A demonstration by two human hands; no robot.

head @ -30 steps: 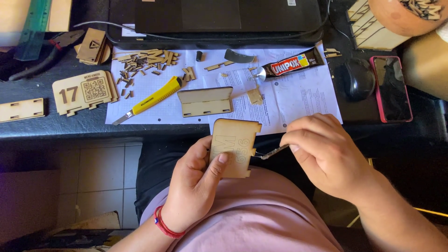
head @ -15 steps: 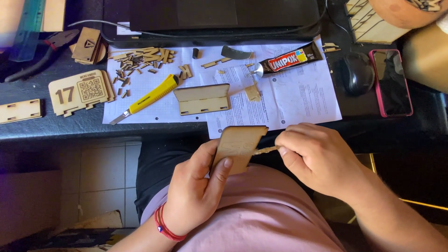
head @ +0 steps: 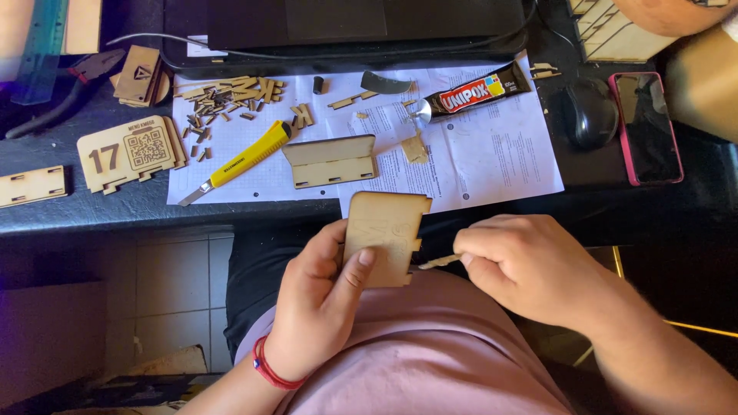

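My left hand grips a flat, notched, pale wooden panel above my lap, just off the dark desk's front edge, while my right hand pinches a thin wooden sliver against the panel's right side. Behind, on white paper sheets (near the front edge), lie a folded wooden piece and a yellow utility knife.

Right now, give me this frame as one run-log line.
left hand: holds notched wooden panel | right hand: pinches thin wooden stick at panel's right edge | desk: yellow utility knife, glue tube
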